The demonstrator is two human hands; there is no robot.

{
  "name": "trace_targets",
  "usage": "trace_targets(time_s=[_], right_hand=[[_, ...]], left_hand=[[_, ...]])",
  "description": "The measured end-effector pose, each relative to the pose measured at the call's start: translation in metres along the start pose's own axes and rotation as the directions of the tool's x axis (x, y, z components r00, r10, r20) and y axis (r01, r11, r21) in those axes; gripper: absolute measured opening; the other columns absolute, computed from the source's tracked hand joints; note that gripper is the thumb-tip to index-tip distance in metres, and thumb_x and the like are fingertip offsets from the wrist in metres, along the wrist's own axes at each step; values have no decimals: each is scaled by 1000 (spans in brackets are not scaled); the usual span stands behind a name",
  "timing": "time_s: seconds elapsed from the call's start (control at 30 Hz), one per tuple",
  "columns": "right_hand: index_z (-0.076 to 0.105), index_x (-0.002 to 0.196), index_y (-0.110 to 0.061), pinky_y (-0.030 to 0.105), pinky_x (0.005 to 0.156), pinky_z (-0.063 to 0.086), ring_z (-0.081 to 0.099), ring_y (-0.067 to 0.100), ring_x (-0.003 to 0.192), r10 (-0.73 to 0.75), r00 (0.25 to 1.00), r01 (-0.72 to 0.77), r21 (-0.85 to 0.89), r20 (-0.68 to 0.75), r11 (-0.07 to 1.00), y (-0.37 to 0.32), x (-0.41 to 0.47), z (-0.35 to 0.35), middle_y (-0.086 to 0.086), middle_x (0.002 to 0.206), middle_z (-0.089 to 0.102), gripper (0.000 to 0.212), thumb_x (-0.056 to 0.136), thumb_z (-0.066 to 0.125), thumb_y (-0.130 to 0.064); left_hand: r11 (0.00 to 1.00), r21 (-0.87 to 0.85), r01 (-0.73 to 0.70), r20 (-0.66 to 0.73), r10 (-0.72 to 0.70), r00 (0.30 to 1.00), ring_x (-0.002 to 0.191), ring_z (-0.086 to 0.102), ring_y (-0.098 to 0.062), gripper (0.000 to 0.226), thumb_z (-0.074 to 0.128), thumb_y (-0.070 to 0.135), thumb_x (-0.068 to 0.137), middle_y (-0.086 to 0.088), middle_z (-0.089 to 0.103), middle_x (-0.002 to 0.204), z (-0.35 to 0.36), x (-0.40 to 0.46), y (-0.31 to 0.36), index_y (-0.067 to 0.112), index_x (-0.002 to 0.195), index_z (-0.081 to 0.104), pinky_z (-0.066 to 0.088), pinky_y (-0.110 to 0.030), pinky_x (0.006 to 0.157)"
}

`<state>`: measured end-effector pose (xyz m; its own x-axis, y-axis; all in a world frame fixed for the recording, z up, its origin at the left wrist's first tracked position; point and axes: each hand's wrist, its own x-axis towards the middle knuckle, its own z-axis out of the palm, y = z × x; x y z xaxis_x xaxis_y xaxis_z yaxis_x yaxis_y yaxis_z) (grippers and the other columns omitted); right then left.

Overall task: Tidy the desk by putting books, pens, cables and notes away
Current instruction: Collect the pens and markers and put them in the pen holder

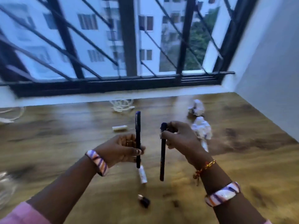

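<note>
Left hand: fingers and thumb curled round the lower part of a dark pen, held upright above the desk, cap end pointing up toward the window. Palm turned inward, wrist raised, striped bangle on the forearm.

Right hand: thumb and curled fingers pinching the upper end of a second dark pen, hanging near-vertical with its lower tip just above the wood. Back of hand facing up and right; thread bracelet at the wrist, second striped bangle further down the arm.

Both pens held side by side, apart, not touching.

On the desk: small white tube lying directly below the left pen; short white cylinder beyond the hands; small dark object near the front edge, too blurred to identify. Two crumpled paper balls to the right of the right hand. Coiled white cable near the sill; another white cable at far left. Clear object at lower left, indistinct. Pink sleeve at bottom left.
</note>
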<state>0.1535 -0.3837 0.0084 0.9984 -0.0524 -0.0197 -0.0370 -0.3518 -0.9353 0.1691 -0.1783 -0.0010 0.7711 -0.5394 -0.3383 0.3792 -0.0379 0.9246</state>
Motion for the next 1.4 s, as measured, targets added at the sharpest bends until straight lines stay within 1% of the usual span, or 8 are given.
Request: trace_targets(time_s=[0.3,0.43,0.57,0.73,0.83,1.07,1.3,1.4], right_hand=[[63,81,-18,27,66,55,65,13,68,-415,853,361,216,318,907,-134,1,228,3,76,66,20,82,64,2],[60,82,-18,36,69,52,64,22,69,-555,745,487,268,371,832,-201,-13,353,2,75,67,23,81,63,5],[59,82,-25,39,69,52,64,19,68,-602,704,495,348,376,796,-259,-33,468,-2,73,65,28,85,59,2],[59,89,-20,45,82,55,68,22,83,-654,659,537,377,372,755,-307,-43,561,6,85,68,14,88,57,-6],[63,94,-12,44,84,53,66,27,87,-667,625,593,310,405,743,-325,-40,602,12,93,69,10,87,58,-8],[59,113,-8,4,56,34,52,9,86,-583,522,715,53,622,697,-328,-41,649,5,102,60,26,87,60,-9],[66,98,-7,-1,56,38,52,-1,64,-583,578,722,-24,571,692,-304,-31,593,0,80,63,16,82,64,-6],[69,91,-12,4,57,41,55,1,63,-570,632,701,-73,525,709,-282,-29,552,-4,75,62,11,80,66,-9]], left_hand=[[943,248,-222,-473,318,822,55,62,-2,29,64,-19,70,5,65,56,-188,-198,19,7,83,60,56,-17,60],[849,523,-78,-721,489,491,71,66,-12,20,74,1,66,-9,70,73,-276,-308,23,18,71,66,54,-27,71],[708,578,406,-800,589,113,92,65,-23,15,72,17,76,-10,71,94,-341,-406,27,10,88,71,46,-21,77],[627,448,637,-778,624,-66,100,62,-32,21,63,19,83,-17,70,103,-401,-468,34,5,97,71,36,-26,74],[652,395,647,-834,550,-45,98,63,-33,23,66,16,81,-19,70,100,-427,-473,29,2,98,70,42,-30,78],[681,436,588,-883,450,133,102,63,-29,30,73,11,74,-15,69,108,-460,-453,10,3,103,67,46,-30,87],[625,526,577,-805,585,101,96,65,-28,22,72,14,76,-13,71,101,-437,-446,12,6,96,70,47,-31,87],[578,655,486,-718,677,162,88,66,-24,18,69,23,79,-9,72,94,-403,-421,24,12,94,70,52,-34,85]])
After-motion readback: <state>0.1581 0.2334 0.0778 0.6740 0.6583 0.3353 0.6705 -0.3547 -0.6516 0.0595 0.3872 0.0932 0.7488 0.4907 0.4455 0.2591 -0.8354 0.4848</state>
